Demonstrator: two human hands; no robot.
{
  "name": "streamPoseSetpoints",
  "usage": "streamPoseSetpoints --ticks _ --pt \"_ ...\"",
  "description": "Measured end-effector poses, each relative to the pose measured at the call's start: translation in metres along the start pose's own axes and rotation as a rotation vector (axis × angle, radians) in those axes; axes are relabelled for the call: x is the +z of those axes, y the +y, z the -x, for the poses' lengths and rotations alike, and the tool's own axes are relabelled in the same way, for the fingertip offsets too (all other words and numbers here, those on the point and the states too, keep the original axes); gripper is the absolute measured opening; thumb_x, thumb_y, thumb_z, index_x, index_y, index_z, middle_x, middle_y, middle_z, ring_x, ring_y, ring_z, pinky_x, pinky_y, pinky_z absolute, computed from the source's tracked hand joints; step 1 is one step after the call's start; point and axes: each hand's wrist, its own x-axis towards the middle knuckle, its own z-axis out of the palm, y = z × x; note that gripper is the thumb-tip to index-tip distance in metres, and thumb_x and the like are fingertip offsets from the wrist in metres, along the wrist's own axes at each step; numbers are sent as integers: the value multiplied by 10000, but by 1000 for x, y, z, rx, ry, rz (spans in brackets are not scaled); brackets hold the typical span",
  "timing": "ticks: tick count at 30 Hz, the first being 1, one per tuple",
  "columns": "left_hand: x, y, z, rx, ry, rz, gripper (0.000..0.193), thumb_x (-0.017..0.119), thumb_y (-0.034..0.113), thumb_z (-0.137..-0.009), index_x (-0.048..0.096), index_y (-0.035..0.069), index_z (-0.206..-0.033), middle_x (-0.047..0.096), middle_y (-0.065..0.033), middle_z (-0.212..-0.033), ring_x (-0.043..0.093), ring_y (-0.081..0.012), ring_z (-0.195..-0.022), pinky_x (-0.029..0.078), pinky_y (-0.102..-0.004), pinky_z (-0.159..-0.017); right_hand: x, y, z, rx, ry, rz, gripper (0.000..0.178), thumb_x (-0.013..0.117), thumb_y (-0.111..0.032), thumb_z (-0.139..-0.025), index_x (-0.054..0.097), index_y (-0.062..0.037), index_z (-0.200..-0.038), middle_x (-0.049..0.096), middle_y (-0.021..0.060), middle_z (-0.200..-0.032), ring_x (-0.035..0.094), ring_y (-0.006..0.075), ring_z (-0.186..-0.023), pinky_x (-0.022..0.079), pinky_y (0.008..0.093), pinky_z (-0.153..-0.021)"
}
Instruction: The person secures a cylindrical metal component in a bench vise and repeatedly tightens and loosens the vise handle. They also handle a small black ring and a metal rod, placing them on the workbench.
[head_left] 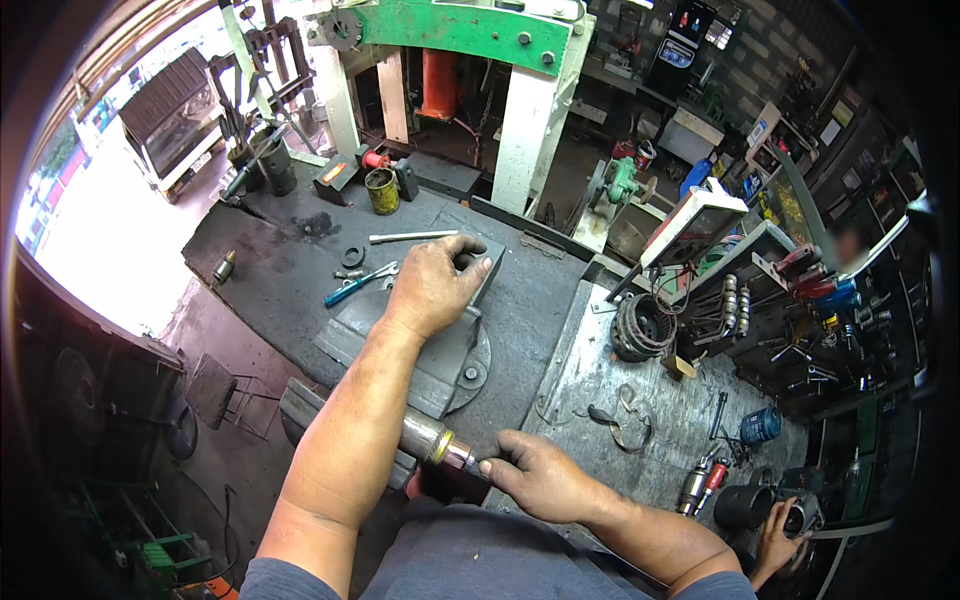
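My left hand (433, 285) rests on top of a grey bench vise (440, 350), fingers curled over a dark part at its far jaw. My right hand (535, 472) pinches the end of a metal shaft (437, 443) with a brass-coloured ring, which lies across the near edge of the vise, partly behind my left forearm. What the left fingers grip under them is hidden.
On the dark workbench (280, 260) lie a blue-handled tool (355, 285), a metal rod (410, 237), a ring (353, 255) and a yellow can (381, 190). A coiled motor part (640, 328) sits right. Another person's hand (780, 535) holds a black cylinder at lower right. A green-and-white press frame (520, 110) stands behind.
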Motion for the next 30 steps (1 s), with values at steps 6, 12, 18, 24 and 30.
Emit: streamPoseSetpoints --ticks 6,12,18,24,30 --pt "-2 2 0 -12 10 16 344 787 256 -944 776 -1 -1172 801 -217 -1054 793 -327 -964 619 -403 -867 2 2 -3 -31 0 19 270 656 -236 -1057 634 29 -1012 685 246 -921 697 329 -859 537 465 -797" --pt "-2 1 -1 -40 -16 -12 372 782 256 -963 763 -8 -1224 803 -200 -1095 783 -271 -982 608 -379 -882 3 2 -3 143 -53 25 257 661 -227 -1061 635 25 -1016 679 203 -891 679 270 -831 541 440 -778" --pt "0 -1 -2 -24 -52 -37 363 782 244 -960 765 -12 -1216 804 -201 -1077 781 -264 -969 604 -374 -873 0 2 -1 111 -40 15 247 658 -215 -1062 633 24 -1010 660 170 -842 679 238 -824 541 430 -754" --pt "-1 1 -1 -35 -22 -3 354 779 259 -957 775 -8 -1189 805 -204 -1057 781 -277 -937 603 -380 -863 1 0 3 -62 28 -33 212 647 -191 -1059 663 19 -1037 725 206 -930 719 279 -860 556 426 -785" --pt "-1 2 -2 -37 -13 -16 372 782 259 -971 766 -8 -1231 812 -165 -1057 767 -221 -951 597 -370 -874 -1 -8 8 -11 -20 13 170 628 -158 -1055 688 -2 -1025 769 215 -963 768 353 -924 577 457 -830"
